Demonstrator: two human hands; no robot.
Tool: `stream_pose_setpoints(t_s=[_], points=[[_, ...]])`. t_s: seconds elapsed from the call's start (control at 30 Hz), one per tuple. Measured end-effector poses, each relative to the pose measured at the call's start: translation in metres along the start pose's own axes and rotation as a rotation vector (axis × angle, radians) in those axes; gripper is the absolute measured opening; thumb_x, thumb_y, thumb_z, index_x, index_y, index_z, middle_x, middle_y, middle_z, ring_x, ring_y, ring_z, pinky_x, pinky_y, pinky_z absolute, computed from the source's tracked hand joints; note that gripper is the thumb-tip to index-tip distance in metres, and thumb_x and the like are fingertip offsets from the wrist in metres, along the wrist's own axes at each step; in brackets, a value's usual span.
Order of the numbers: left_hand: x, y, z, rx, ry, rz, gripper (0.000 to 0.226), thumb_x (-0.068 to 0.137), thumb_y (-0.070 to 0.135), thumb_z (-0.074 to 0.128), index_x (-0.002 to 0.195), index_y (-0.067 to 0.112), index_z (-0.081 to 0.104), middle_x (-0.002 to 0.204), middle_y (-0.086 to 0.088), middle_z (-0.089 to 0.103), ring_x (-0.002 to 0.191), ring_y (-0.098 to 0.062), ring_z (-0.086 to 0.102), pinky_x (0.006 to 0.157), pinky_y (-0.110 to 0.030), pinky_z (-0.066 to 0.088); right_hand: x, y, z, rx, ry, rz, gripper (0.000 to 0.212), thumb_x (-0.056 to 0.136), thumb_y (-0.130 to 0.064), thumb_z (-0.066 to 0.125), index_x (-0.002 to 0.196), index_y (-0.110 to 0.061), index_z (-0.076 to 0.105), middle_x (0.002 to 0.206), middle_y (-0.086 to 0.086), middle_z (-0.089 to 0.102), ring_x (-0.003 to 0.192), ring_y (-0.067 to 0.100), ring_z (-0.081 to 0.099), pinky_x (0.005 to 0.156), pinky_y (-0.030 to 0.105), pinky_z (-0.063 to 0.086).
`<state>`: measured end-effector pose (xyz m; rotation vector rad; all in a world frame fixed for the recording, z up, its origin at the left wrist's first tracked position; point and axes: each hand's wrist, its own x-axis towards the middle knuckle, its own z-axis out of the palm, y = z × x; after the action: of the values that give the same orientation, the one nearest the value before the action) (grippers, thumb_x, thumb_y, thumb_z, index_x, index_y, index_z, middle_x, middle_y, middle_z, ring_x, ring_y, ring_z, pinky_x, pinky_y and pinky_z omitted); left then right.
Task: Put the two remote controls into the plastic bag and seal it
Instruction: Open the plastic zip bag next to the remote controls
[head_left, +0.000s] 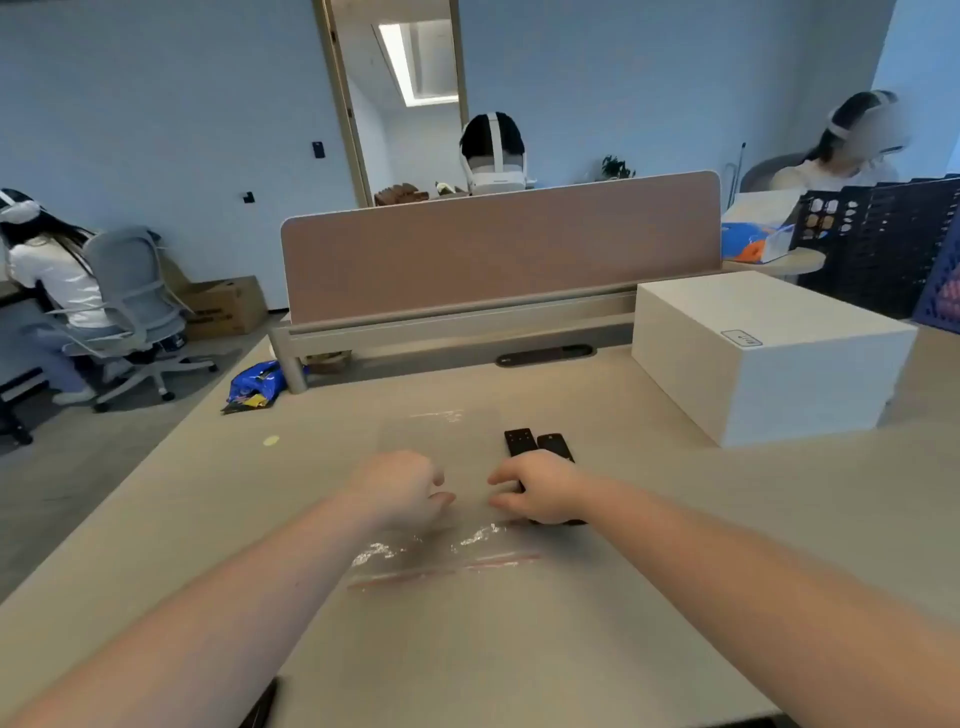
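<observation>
Two black remote controls (521, 441) (556, 447) lie side by side on the beige desk (649, 597), their far ends pointing away from me. My right hand (540, 491) covers their near ends, fingers curled around them. A clear plastic bag (415, 551) lies flat under both hands, with its red zip strip (441, 569) towards me. My left hand (400, 488) rests on the bag, left of the remotes, fingers curled and pinching the film. I cannot tell whether the remotes are inside the bag or on top of it.
A large white box (769, 358) stands at the right rear of the desk. A pink divider panel (498, 249) closes the far edge. A blue snack bag (257, 384) lies at the desk's left rear corner. People sit at other desks around.
</observation>
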<state>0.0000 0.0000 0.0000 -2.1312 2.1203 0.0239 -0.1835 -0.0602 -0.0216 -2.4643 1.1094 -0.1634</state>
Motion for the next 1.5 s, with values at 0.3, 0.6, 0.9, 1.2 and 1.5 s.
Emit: stream_pose_setpoints(t_s=[0.3, 0.6, 0.9, 1.2, 1.5], points=[[-0.016, -0.002, 0.025, 0.02, -0.013, 0.072, 0.048, 0.072, 0.065, 0.058, 0.089, 0.021, 0.06, 0.099, -0.005, 0.067, 0.091, -0.027, 0.06, 0.075, -0.035, 0.051, -0.008, -0.012, 0.013, -0.134, -0.085, -0.044, 0.053, 0.084, -0.039, 0.065, 0.131, -0.016, 0.053, 0.133, 0.001, 0.059, 0.122, 0.018, 0.054, 0.105, 0.031, 0.043], [-0.041, 0.007, 0.023, 0.051, -0.051, 0.227, 0.028, 0.084, 0.037, 0.057, 0.095, 0.014, 0.068, 0.101, -0.01, 0.071, 0.094, -0.032, 0.064, 0.071, -0.029, 0.048, -0.023, -0.038, 0.03, -0.292, -0.108, -0.164, 0.042, 0.085, -0.043, 0.063, 0.12, -0.02, 0.061, 0.118, 0.003, 0.067, 0.109, 0.026, 0.059, 0.09, 0.034, 0.051], [-0.047, 0.001, 0.042, -0.043, 0.042, 0.186, 0.029, 0.093, 0.035, 0.048, 0.097, 0.017, 0.07, 0.103, -0.007, 0.072, 0.095, -0.031, 0.062, 0.075, -0.035, 0.052, -0.025, -0.037, 0.035, -0.295, -0.064, -0.174, 0.025, 0.094, -0.028, 0.051, 0.106, -0.016, 0.069, 0.107, 0.007, 0.071, 0.098, 0.029, 0.062, 0.079, 0.033, 0.05], [-0.041, 0.001, 0.044, -0.101, 0.095, 0.137, 0.025, 0.092, 0.03, 0.046, 0.101, 0.019, 0.067, 0.11, -0.006, 0.069, 0.102, -0.031, 0.06, 0.082, -0.037, 0.052, -0.017, -0.037, 0.04, -0.235, 0.007, -0.13, 0.026, 0.091, -0.016, 0.043, 0.094, -0.009, 0.067, 0.099, 0.013, 0.07, 0.092, 0.034, 0.06, 0.074, 0.034, 0.051], [-0.036, 0.009, 0.049, -0.21, 0.14, 0.104, 0.021, 0.092, 0.026, 0.051, 0.099, 0.012, 0.064, 0.11, -0.01, 0.067, 0.104, -0.033, 0.06, 0.079, -0.033, 0.047, -0.02, -0.032, 0.048, -0.456, 0.341, -0.455, 0.018, 0.063, -0.02, 0.079, 0.078, -0.019, 0.07, 0.078, 0.005, 0.066, 0.073, 0.028, 0.063, 0.06, 0.03, 0.049]])
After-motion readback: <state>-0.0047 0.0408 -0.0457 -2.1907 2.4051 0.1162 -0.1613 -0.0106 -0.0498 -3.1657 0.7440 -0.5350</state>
